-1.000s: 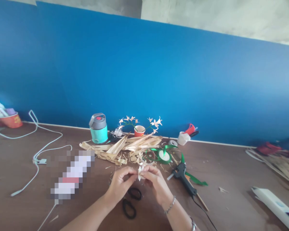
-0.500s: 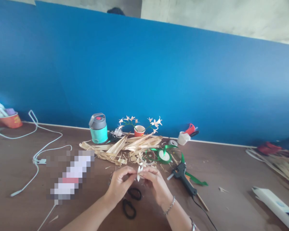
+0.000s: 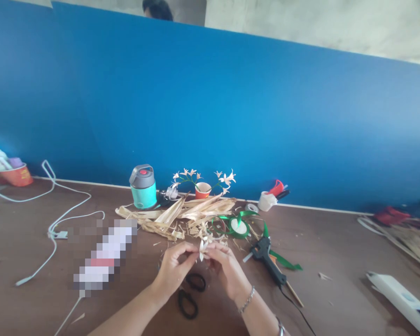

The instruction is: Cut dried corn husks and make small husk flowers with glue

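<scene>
A small pale flower [image 3: 202, 250], which looks made of dried husk, is pinched between the fingertips of my left hand [image 3: 178, 266] and my right hand [image 3: 226, 266]. Both hands are closed on it, thumbs and forefingers nearly meeting. Below them on the table lie scissors with black handles [image 3: 188, 304]; their blades are hidden under my hands. Right of my right hand rests a black glue gun [image 3: 268, 260]. Just beyond my fingers is a heap of dried husks [image 3: 182, 214], with a roll of green ribbon [image 3: 238, 227] at its right.
Behind the husks, a paper cup [image 3: 203, 190] holds stems of similar flowers. A turquoise jar [image 3: 143, 192] stands left of it, a white cup with pens [image 3: 267, 201] to the right. A blurred-out power strip [image 3: 103, 256] and white cables lie left. A person's head shows above the blue partition [image 3: 210, 102].
The flower has turned slightly between my fingertips, while my hands stay almost in place. Beyond the partition, the person's head has shifted left and risen.
</scene>
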A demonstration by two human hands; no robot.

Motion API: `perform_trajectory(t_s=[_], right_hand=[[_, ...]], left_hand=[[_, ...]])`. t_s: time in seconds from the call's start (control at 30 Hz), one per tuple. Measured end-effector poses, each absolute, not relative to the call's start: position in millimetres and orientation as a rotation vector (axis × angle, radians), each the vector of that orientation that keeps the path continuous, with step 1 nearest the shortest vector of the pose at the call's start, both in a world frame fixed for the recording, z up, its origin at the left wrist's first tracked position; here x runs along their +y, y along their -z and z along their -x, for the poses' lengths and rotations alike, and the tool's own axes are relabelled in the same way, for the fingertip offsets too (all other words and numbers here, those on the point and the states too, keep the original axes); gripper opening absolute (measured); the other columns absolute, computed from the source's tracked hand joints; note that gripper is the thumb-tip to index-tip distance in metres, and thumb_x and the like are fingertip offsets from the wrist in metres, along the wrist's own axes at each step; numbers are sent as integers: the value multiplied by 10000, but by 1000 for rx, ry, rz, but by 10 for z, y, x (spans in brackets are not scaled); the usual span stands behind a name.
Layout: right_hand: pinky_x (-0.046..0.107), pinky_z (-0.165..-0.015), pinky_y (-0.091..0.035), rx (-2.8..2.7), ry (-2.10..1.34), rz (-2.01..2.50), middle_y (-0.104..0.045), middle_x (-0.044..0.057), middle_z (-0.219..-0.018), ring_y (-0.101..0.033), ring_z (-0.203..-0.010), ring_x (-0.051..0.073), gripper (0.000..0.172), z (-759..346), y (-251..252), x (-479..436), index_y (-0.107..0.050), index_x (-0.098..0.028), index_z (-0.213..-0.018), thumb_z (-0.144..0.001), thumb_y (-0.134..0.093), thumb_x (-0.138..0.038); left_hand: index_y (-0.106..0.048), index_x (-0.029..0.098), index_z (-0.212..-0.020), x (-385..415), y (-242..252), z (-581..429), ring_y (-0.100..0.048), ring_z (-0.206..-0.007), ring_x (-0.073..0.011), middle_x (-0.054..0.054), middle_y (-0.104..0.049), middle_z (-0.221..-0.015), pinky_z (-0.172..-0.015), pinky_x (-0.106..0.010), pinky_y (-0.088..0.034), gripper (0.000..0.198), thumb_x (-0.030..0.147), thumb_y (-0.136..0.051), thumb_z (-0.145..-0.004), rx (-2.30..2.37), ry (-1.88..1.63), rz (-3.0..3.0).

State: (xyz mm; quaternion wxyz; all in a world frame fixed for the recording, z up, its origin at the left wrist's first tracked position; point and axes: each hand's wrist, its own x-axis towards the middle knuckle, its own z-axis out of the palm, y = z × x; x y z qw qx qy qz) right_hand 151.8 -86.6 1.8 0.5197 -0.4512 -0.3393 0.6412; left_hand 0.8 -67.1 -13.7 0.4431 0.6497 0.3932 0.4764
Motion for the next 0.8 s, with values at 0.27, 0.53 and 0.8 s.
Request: perform_trajectory(t_s=[0.27,0.53,0.8], right_hand=[[215,-495,-299,-835,-1514,1022,-549,-10,-605,-447,-530,97,181,-1551,54,-836,-658,-159,-744,-742,-591,-327],[241,-673,-415,-970,-1416,990,-611,3,-858,-528,-759,143,406,-1555,-17,-867,-626,-240,-1024,-630,-687,-164],[263,-648,-440,-1056,-1252,1053,-620,25,-788,-530,-703,149,185,-1527,6,-840,-639,-175,-756,-637,-732,-282]], left_hand=[[-654,141,-714,-656,101,-17,-551,-598,-131,-24,-656,-641,-588,-226,-413,219,359,-653,-719,905,-1032,-1173],[-650,121,-629,-644,117,-43,-479,-516,-73,-12,-611,-573,-524,-195,-358,228,322,-757,-623,700,-930,-848],[-646,116,-617,-639,108,-59,-482,-516,-64,-14,-619,-561,-524,-179,-337,227,296,-783,-591,732,-881,-779]])
